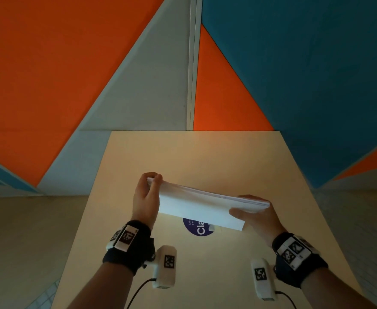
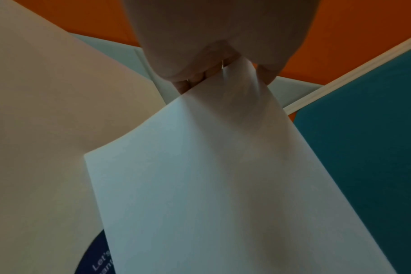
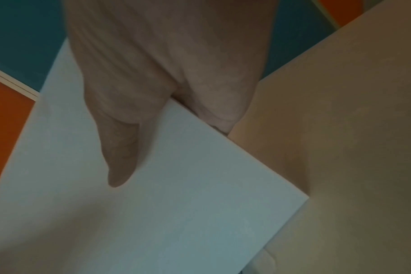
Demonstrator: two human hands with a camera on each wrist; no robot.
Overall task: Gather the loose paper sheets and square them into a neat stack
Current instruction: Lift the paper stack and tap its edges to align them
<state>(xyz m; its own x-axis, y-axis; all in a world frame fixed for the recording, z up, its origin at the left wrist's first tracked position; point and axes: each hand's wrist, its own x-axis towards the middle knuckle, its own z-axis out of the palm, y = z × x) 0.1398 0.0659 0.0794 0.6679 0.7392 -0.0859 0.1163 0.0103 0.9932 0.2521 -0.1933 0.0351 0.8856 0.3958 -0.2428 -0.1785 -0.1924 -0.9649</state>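
Observation:
A stack of white paper sheets (image 1: 202,206) is held up on edge above the light wooden table (image 1: 227,157), tilted so its top edge runs from upper left to lower right. My left hand (image 1: 148,192) pinches the stack's left end between thumb and curled fingers. My right hand (image 1: 254,211) grips the right end, thumb lying across the near face. In the left wrist view the paper (image 2: 223,185) fans down from the fingertips (image 2: 200,77). The right wrist view shows the thumb (image 3: 120,152) pressed on the sheet (image 3: 164,213), the other fingers hidden behind it.
A round dark blue sticker (image 1: 197,229) with white lettering lies on the table under the stack, partly hidden by it. Orange, grey and teal wall panels (image 1: 305,63) rise behind the table's far edge. Pale floor (image 1: 27,230) lies to the table's left and right.

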